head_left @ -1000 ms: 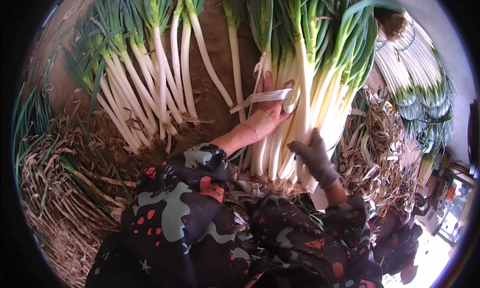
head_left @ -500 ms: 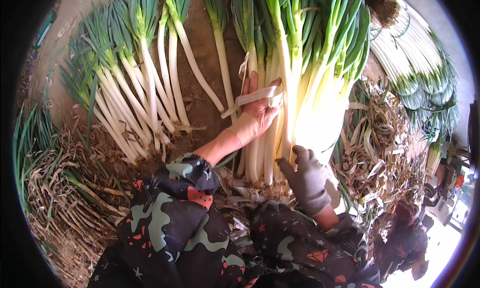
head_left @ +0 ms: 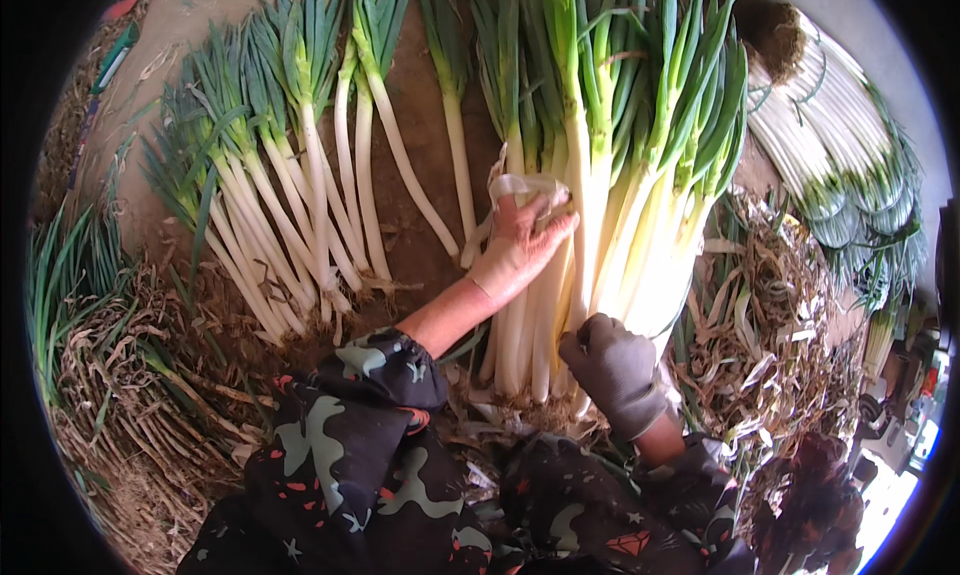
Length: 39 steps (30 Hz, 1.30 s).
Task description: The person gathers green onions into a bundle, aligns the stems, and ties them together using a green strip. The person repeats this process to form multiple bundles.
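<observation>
While holding white tape (head_left: 522,184) in the bare left hand (head_left: 520,243) against a bunch of long green onions (head_left: 585,215) amid the view, curling the gloved right hand (head_left: 615,367) beside lower stalks; cannot tell around what.

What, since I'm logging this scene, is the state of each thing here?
Left hand: bare, against the big onion bunch
Right hand: gloved, fingers curled
White strip: looped by the left hand
Big onion bunch: gathered, roots on; whether tied, unclear
Onions at left: laid in a row, roots on
Dry leaves: withered, heaped
</observation>
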Tool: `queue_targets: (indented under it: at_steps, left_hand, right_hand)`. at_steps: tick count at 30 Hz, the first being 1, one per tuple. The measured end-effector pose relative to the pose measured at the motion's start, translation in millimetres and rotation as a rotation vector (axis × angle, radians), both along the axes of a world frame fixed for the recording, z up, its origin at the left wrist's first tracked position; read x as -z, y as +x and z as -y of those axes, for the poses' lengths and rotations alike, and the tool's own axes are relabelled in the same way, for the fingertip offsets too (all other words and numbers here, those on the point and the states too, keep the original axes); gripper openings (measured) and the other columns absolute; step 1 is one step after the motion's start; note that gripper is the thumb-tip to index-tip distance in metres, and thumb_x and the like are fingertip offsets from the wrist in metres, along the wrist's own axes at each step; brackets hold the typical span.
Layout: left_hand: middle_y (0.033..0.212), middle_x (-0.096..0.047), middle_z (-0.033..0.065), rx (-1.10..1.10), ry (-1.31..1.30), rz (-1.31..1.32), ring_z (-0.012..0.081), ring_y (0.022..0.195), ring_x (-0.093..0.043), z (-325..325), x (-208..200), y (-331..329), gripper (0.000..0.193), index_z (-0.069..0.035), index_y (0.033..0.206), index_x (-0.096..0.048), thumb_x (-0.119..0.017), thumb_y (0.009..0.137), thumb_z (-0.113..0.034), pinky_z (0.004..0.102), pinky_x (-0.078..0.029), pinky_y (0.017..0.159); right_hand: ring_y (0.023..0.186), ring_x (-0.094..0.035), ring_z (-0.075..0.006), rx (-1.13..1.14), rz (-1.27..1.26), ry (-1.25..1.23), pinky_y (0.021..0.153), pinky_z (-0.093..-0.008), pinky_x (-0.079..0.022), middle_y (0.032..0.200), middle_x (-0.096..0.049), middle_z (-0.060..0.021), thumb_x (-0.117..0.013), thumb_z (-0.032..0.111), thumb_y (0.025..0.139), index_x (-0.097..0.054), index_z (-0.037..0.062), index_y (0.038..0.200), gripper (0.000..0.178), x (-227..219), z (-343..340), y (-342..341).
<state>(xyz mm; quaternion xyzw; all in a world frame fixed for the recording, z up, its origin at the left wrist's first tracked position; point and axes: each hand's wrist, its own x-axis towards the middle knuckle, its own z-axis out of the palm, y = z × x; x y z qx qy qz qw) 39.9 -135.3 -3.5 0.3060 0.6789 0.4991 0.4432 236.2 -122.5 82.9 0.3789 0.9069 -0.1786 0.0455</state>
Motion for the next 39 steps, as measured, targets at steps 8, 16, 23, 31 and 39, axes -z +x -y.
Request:
queue_targets:
  at_steps: [8, 16, 23, 31, 39]
  left_hand:
    - [0.140, -0.036, 0.0204, 0.009, 0.027, -0.123, 0.0341, 0.131, -0.042, 4, 4, -2, 0.052, -0.014, 0.137, -0.056, -0.061, 0.095, -0.044, 0.0397, -0.034, 0.111]
    - [0.146, -0.032, 0.0215, -0.069, 0.236, -0.090, 0.0343, 0.138, -0.031, 1, 18, -3, 0.064, -0.004, 0.142, -0.048, -0.062, 0.095, -0.045, 0.0414, -0.028, 0.114]
    - [0.146, -0.027, 0.0246, -0.037, 0.178, 0.002, 0.0378, 0.139, -0.031, 6, 21, -2, 0.066, -0.011, 0.142, -0.051, -0.063, 0.092, -0.052, 0.0469, -0.027, 0.115]
    - [0.140, -0.033, 0.0241, 0.087, 0.245, -0.340, 0.0423, 0.134, -0.032, 18, 15, 2, 0.079, -0.014, 0.146, -0.039, -0.075, 0.083, -0.047, 0.0484, -0.029, 0.113]
    - [0.140, -0.036, 0.0195, 0.126, 0.213, -0.570, 0.0395, 0.131, -0.035, 18, 8, 8, 0.086, -0.011, 0.147, -0.033, -0.081, 0.078, -0.027, 0.0469, -0.030, 0.112]
  right_hand:
    - [0.058, -0.065, -0.0348, 0.080, 0.032, -0.023, 0.055, -0.0440, -0.052, 0.067, -0.064, -0.0162, -0.071, 0.040, 0.079, -0.057, 0.0005, 0.091, 0.043, 1, -9, -18]
    - [0.055, -0.065, -0.0260, 0.149, -0.175, -0.533, 0.054, -0.0367, -0.051, 0.061, -0.063, -0.0150, -0.073, 0.025, 0.077, -0.061, -0.0046, 0.085, 0.033, -8, -19, -29]
    - [0.070, -0.058, -0.0096, 0.489, -0.418, -0.812, 0.064, -0.0267, -0.049, 0.078, -0.064, -0.0049, -0.074, 0.019, 0.078, -0.062, -0.0063, 0.100, 0.035, -2, -8, -19]
    - [0.086, -0.061, -0.0128, 0.646, -0.717, -0.972, 0.080, -0.0281, -0.052, 0.098, -0.064, -0.0077, -0.071, 0.010, 0.085, -0.053, -0.0058, 0.120, 0.042, -16, 21, 12]
    - [0.081, -0.062, -0.0120, 0.565, -1.029, -0.934, 0.075, -0.0281, -0.054, 0.092, -0.065, -0.0080, -0.069, 0.006, 0.079, -0.056, -0.0055, 0.114, 0.039, -38, 5, 29]
